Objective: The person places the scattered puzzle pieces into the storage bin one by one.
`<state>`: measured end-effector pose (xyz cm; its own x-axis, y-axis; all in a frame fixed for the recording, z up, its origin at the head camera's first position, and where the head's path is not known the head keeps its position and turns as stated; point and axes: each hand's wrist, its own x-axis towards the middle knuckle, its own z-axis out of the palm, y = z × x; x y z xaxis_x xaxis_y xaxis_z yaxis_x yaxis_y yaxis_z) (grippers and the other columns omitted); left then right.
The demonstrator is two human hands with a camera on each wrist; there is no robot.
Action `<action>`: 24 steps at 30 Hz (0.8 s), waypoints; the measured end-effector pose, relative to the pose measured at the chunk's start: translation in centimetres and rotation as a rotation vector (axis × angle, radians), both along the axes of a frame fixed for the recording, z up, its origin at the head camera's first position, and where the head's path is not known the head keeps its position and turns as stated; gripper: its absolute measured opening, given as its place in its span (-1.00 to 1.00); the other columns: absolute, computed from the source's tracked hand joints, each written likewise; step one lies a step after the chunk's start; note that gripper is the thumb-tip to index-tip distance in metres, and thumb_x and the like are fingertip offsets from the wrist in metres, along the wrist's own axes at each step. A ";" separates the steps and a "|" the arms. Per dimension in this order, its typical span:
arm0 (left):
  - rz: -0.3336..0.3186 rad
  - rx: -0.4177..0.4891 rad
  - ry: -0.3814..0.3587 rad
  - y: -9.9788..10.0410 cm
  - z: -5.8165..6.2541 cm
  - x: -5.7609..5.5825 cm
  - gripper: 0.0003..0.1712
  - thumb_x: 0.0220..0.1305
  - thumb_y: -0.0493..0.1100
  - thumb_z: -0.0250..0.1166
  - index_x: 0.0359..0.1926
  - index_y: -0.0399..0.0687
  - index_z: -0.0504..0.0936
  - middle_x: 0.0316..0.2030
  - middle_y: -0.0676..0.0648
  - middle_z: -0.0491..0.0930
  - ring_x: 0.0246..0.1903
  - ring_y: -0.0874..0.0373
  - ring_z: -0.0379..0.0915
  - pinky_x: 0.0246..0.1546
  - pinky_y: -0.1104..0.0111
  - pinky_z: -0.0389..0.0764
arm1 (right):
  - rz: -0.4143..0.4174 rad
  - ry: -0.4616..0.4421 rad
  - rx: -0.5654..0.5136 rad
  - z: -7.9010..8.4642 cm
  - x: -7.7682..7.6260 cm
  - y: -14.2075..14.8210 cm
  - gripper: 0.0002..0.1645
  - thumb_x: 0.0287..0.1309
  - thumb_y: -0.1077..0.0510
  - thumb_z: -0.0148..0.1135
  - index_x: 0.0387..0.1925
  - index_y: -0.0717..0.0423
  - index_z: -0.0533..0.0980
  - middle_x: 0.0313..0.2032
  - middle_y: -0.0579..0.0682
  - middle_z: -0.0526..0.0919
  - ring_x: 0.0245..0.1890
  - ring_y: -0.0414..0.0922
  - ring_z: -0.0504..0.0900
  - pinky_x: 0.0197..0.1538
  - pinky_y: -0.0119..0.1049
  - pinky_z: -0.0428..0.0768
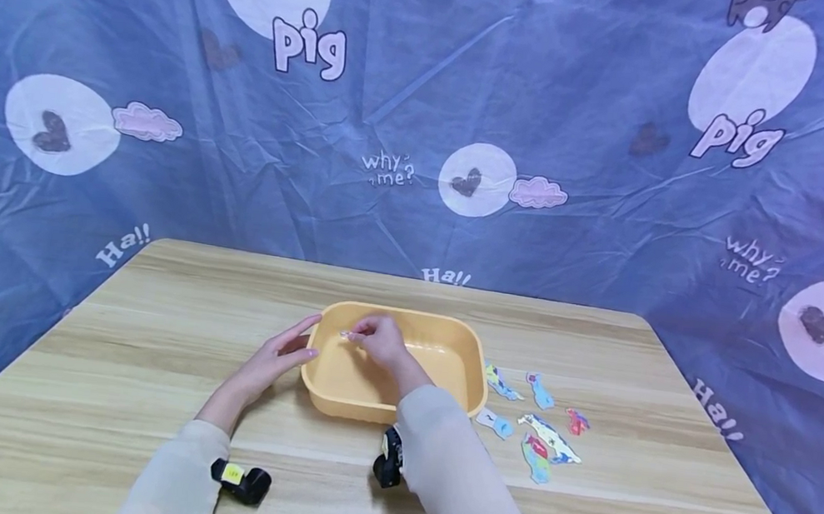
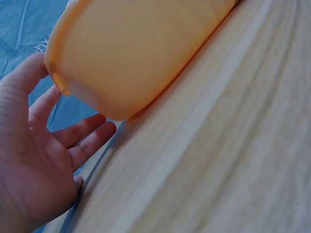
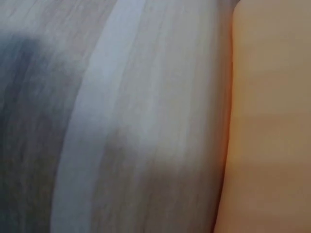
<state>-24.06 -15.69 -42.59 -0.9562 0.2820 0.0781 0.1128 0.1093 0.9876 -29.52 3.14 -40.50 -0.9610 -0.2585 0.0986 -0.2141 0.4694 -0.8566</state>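
Note:
A yellow-orange plastic basin [image 1: 445,369] stands on the wooden table. At its left end my left hand [image 1: 272,365] holds the rim, the thumb at the edge and the other fingers spread along the outside wall. The left wrist view shows this hand [image 2: 41,155] beside the basin's rounded end [image 2: 131,53]. My right hand [image 1: 382,342] reaches over the front wall into the basin, with thumb and fingertips pinching a small pale flat piece [image 1: 344,334]. Its print is too small to make out. The right wrist view has only the basin's outer wall [image 3: 272,121] and tabletop.
Right of the basin lie several flat colourful cutouts, among them a long white-and-blue one [image 1: 551,439], a red-and-green one [image 1: 536,458] and a small red one [image 1: 577,422]. Behind the wooden table [image 1: 171,324] hangs a blue printed cloth [image 1: 400,231].

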 end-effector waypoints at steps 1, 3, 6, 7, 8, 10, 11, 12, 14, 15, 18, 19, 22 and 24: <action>0.000 0.000 0.000 0.0 0.0 0.0 -0.36 0.16 -0.16 0.11 0.27 0.08 0.12 0.13 -0.26 0.23 0.10 -0.07 0.14 0.08 0.07 0.10 | -0.005 -0.002 0.003 0.0 0.0 0.0 -0.93 -0.13 0.34 0.26 -0.55 0.32 0.54 -0.62 -0.05 0.50 -0.63 -0.28 0.36 -0.55 -0.50 0.36; -0.003 0.002 0.002 0.0 0.0 0.0 -0.35 0.16 -0.14 0.11 0.27 0.08 0.12 0.13 -0.26 0.22 0.11 -0.07 0.13 0.08 0.06 0.09 | -0.011 0.001 0.014 -0.1 -0.1 0.0 -0.94 -0.14 0.34 0.26 -0.56 0.31 0.55 -0.62 -0.06 0.50 -0.62 -0.27 0.36 -0.55 -0.50 0.36; -0.007 0.009 0.003 0.0 0.0 0.0 -0.34 0.15 -0.13 0.13 0.27 0.09 0.12 0.15 -0.24 0.20 0.11 -0.07 0.12 0.08 0.06 0.09 | -0.014 0.010 0.026 -0.1 -0.1 -0.1 -0.94 -0.14 0.34 0.26 -0.55 0.32 0.54 -0.62 -0.06 0.49 -0.62 -0.27 0.36 -0.55 -0.50 0.36; -0.007 0.010 0.001 0.0 0.0 0.0 -0.35 0.15 -0.13 0.12 0.27 0.09 0.12 0.15 -0.23 0.19 0.12 -0.07 0.11 0.08 0.06 0.09 | -0.016 0.013 0.031 -0.1 0.0 -0.1 -0.93 -0.14 0.34 0.26 -0.55 0.33 0.55 -0.61 -0.06 0.49 -0.61 -0.27 0.36 -0.55 -0.50 0.36; -0.005 0.009 0.000 0.0 -0.1 0.0 -0.35 0.15 -0.13 0.12 0.27 0.09 0.13 0.16 -0.23 0.19 0.12 -0.07 0.11 0.08 0.06 0.09 | -0.015 0.018 0.037 -0.1 0.0 -0.1 -0.93 -0.14 0.34 0.25 -0.54 0.33 0.55 -0.61 -0.06 0.49 -0.61 -0.27 0.36 -0.54 -0.50 0.37; -0.005 0.007 -0.002 0.0 -0.1 0.0 -0.35 0.16 -0.13 0.12 0.27 0.10 0.12 0.17 -0.21 0.18 0.12 -0.07 0.10 0.08 0.05 0.08 | -0.017 0.020 0.039 -0.1 0.1 -0.1 -0.92 -0.14 0.33 0.25 -0.53 0.33 0.55 -0.61 -0.06 0.49 -0.60 -0.27 0.35 -0.54 -0.50 0.37; -0.005 0.005 -0.004 0.0 0.0 0.0 -0.36 0.16 -0.13 0.12 0.27 0.10 0.12 0.17 -0.20 0.17 0.13 -0.06 0.09 0.08 0.05 0.08 | -0.019 0.019 0.042 -0.1 0.1 -0.1 -0.92 -0.14 0.33 0.25 -0.53 0.33 0.55 -0.62 -0.07 0.48 -0.60 -0.27 0.35 -0.54 -0.50 0.37; -0.007 0.006 -0.006 -0.1 0.0 0.1 -0.36 0.16 -0.13 0.11 0.27 0.10 0.12 0.17 -0.20 0.17 0.13 -0.06 0.09 0.09 0.05 0.07 | -0.021 0.019 0.042 -0.1 0.2 -0.1 -0.92 -0.14 0.33 0.25 -0.54 0.33 0.54 -0.62 -0.07 0.48 -0.60 -0.27 0.35 -0.54 -0.50 0.36; -0.010 0.004 -0.014 0.1 0.5 0.4 -0.36 0.17 -0.16 0.10 0.27 0.07 0.11 0.18 -0.21 0.15 0.13 -0.08 0.07 0.09 0.05 0.05 | -0.022 0.024 0.050 -0.2 0.2 -0.2 -0.92 -0.14 0.33 0.26 -0.55 0.33 0.54 -0.64 -0.08 0.47 -0.63 -0.28 0.35 -0.56 -0.51 0.35; -0.014 0.004 -0.015 0.2 0.9 0.6 -0.36 0.18 -0.17 0.10 0.27 0.04 0.10 0.18 -0.22 0.14 0.14 -0.09 0.07 0.09 0.04 0.05 | -0.022 0.024 0.055 -0.3 0.2 -0.2 -0.92 -0.14 0.33 0.26 -0.55 0.32 0.54 -0.65 -0.09 0.46 -0.65 -0.28 0.34 -0.58 -0.51 0.35; -0.012 0.005 -0.017 0.1 0.8 0.6 -0.35 0.17 -0.15 0.11 0.27 0.05 0.11 0.18 -0.22 0.15 0.13 -0.09 0.07 0.09 0.05 0.05 | -0.026 0.025 0.065 -0.4 0.2 -0.4 -0.93 -0.14 0.34 0.26 -0.55 0.31 0.54 -0.68 -0.09 0.44 -0.70 -0.29 0.33 -0.64 -0.52 0.32; -0.010 0.004 -0.018 0.2 0.8 0.6 -0.35 0.16 -0.14 0.12 0.27 0.05 0.11 0.18 -0.22 0.15 0.13 -0.09 0.07 0.09 0.05 0.05 | -0.030 0.019 0.068 -0.5 0.2 -0.4 -0.94 -0.14 0.33 0.26 -0.55 0.30 0.54 -0.68 -0.09 0.44 -0.72 -0.29 0.33 -0.65 -0.52 0.32; -0.002 0.002 -0.017 -0.1 -0.1 0.0 -0.35 0.15 -0.10 0.13 0.26 0.13 0.13 0.18 -0.19 0.17 0.13 -0.06 0.09 0.09 0.05 0.05 | -0.050 0.008 0.079 -0.5 0.2 -0.5 -0.94 -0.14 0.32 0.26 -0.55 0.28 0.55 -0.67 -0.09 0.45 -0.70 -0.28 0.33 -0.64 -0.52 0.32; -0.003 0.000 -0.018 0.0 -0.1 0.0 -0.35 0.15 -0.10 0.13 0.26 0.13 0.13 0.17 -0.21 0.17 0.13 -0.06 0.09 0.09 0.05 0.05 | -0.064 0.007 0.096 -0.6 0.1 -0.5 -0.94 -0.14 0.30 0.27 -0.55 0.26 0.56 -0.65 -0.09 0.46 -0.67 -0.27 0.34 -0.61 -0.51 0.33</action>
<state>-24.07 -15.73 -42.74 -0.9567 0.2847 0.0612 0.0957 0.1087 0.9895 -29.40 2.64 -41.06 -0.9751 -0.2057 0.0832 -0.1873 0.5623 -0.8054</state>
